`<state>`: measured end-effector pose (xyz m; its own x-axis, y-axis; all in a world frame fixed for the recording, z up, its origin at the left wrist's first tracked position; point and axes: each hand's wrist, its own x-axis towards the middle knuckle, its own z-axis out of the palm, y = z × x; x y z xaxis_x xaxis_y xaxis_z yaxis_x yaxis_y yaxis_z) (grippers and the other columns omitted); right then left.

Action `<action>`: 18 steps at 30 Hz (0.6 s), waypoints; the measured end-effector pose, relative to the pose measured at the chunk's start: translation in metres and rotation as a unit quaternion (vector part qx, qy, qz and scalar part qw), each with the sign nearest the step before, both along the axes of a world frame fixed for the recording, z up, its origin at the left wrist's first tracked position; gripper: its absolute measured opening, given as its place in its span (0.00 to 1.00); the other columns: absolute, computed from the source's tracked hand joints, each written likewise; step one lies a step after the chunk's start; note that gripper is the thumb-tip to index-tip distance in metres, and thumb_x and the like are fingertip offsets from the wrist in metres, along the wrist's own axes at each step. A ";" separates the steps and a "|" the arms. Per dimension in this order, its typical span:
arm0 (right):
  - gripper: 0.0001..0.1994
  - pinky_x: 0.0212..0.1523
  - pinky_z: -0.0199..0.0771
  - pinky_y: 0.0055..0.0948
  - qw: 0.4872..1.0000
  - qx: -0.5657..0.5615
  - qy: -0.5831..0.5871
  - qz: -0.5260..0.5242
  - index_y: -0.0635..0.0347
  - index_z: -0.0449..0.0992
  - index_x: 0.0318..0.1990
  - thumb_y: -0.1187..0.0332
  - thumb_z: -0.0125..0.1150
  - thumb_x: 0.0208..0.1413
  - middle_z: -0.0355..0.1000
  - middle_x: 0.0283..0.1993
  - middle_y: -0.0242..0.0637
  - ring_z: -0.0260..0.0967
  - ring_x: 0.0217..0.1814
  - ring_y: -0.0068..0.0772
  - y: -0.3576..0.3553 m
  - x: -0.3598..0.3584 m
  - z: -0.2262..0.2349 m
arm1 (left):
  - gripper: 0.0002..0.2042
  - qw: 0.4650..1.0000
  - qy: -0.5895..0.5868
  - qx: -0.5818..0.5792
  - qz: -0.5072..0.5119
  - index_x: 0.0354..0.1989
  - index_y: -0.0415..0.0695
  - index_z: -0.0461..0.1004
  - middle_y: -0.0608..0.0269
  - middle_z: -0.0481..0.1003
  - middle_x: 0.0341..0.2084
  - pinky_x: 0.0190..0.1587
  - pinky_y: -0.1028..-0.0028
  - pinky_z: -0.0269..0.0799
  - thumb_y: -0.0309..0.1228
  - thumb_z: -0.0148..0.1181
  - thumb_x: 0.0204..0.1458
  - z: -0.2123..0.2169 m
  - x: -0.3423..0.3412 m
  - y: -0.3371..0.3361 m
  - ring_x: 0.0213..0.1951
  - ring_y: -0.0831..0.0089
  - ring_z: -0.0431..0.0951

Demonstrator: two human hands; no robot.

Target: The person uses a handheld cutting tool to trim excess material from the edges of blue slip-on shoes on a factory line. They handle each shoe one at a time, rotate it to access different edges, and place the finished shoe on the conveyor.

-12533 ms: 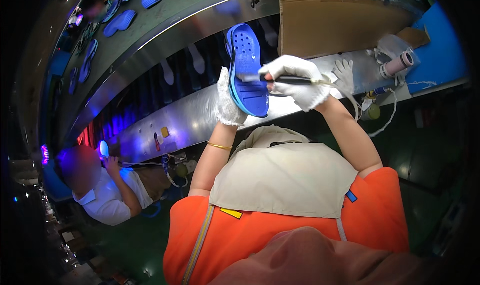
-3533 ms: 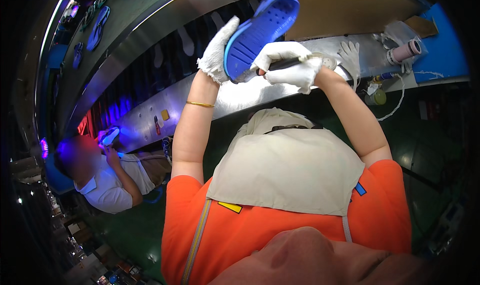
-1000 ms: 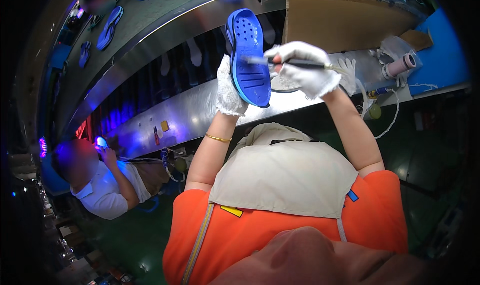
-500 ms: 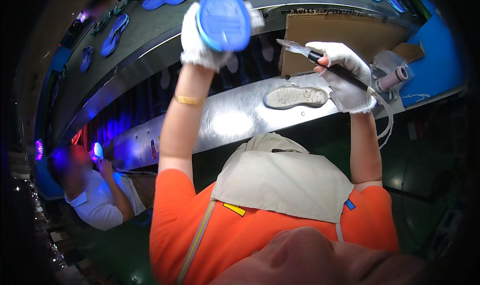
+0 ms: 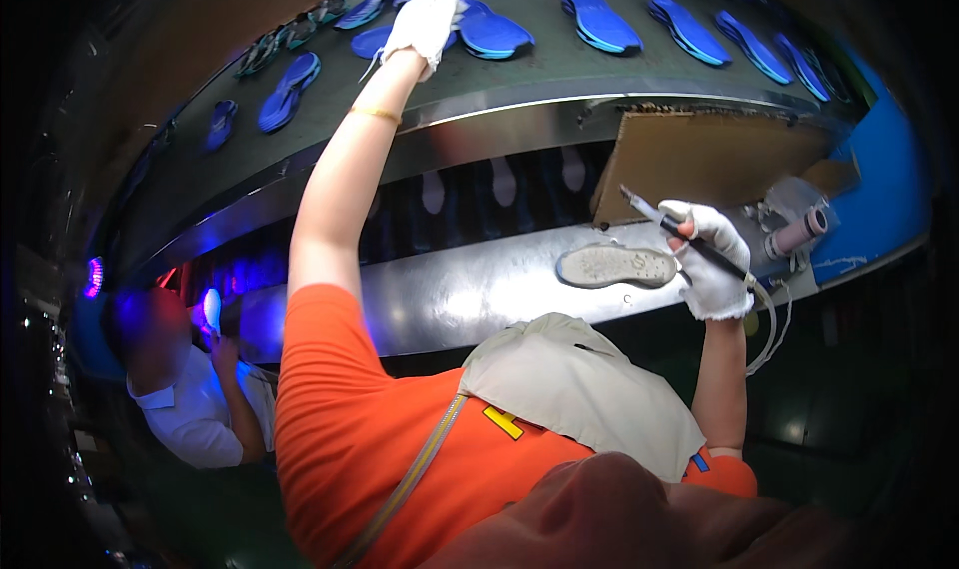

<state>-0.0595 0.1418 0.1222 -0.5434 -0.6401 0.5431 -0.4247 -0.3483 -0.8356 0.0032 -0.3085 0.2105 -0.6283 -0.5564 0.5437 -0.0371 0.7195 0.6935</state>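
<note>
Two gloved hands are kept well apart: the left hand (image 5: 425, 19) is laid on a blue sole (image 5: 478, 31) on the upper belt (image 5: 559, 69) — grip hidden. The right hand (image 5: 711, 259) is closed around a pen-like tool (image 5: 679, 237) beside a grey sole (image 5: 616, 266). The blue sole is judged light and flexible — best pinched at its edge.

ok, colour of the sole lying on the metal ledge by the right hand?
Grey: the sole on the metal ledge is dull grey with a speckled face, seen in the head view.

Dim, violet glow left, fisheye-bent, dark rim
</note>
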 end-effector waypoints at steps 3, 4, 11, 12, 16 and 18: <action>0.10 0.51 0.70 0.27 0.999 0.018 0.028 -0.004 0.63 0.75 0.36 0.86 0.62 0.47 0.74 0.45 0.41 0.71 0.47 0.30 -0.008 0.009 -0.002 | 0.33 0.949 -0.269 -0.121 0.108 0.52 0.41 0.72 0.45 0.72 0.51 0.57 0.64 0.63 0.59 0.40 0.55 0.008 0.019 -0.029 0.54 0.51 0.70; 0.10 0.51 0.70 0.27 0.999 0.030 0.037 -0.011 0.63 0.75 0.35 0.86 0.62 0.46 0.74 0.44 0.41 0.71 0.47 0.29 -0.009 0.009 -0.005 | 0.34 0.939 -0.289 -0.142 0.120 0.51 0.41 0.72 0.46 0.73 0.50 0.57 0.65 0.63 0.60 0.39 0.55 0.006 0.026 -0.018 0.54 0.52 0.70; 0.09 0.48 0.71 0.25 0.996 0.081 -0.003 -0.040 0.63 0.74 0.35 0.85 0.62 0.47 0.73 0.43 0.39 0.71 0.44 0.27 -0.002 0.010 -0.021 | 0.24 0.898 -0.340 -0.179 0.212 0.41 0.44 0.75 0.50 0.77 0.39 0.48 0.66 0.70 0.53 0.56 0.49 0.006 0.126 -0.018 0.44 0.56 0.76; 0.09 0.48 0.71 0.25 0.996 0.082 -0.005 -0.035 0.63 0.74 0.35 0.85 0.62 0.47 0.73 0.43 0.39 0.71 0.44 0.26 -0.003 0.010 -0.022 | 0.24 0.885 -0.328 -0.230 0.237 0.42 0.44 0.75 0.50 0.77 0.39 0.47 0.65 0.70 0.53 0.57 0.49 -0.002 0.145 -0.033 0.43 0.55 0.76; 0.11 0.51 0.69 0.28 0.995 0.083 -0.050 0.003 0.62 0.74 0.36 0.86 0.61 0.47 0.73 0.46 0.40 0.70 0.48 0.29 -0.008 0.007 -0.029 | 0.28 0.881 -0.354 -0.213 0.230 0.33 0.41 0.77 0.47 0.77 0.34 0.46 0.62 0.69 0.59 0.49 0.52 0.010 0.182 -0.046 0.41 0.51 0.76; 0.11 0.53 0.68 0.28 0.991 0.079 -0.104 0.022 0.62 0.73 0.36 0.86 0.60 0.47 0.73 0.47 0.41 0.70 0.49 0.30 -0.017 0.010 -0.027 | 0.27 0.902 -0.298 -0.089 0.299 0.40 0.45 0.77 0.48 0.78 0.36 0.48 0.63 0.69 0.58 0.47 0.52 0.018 0.182 -0.042 0.44 0.54 0.76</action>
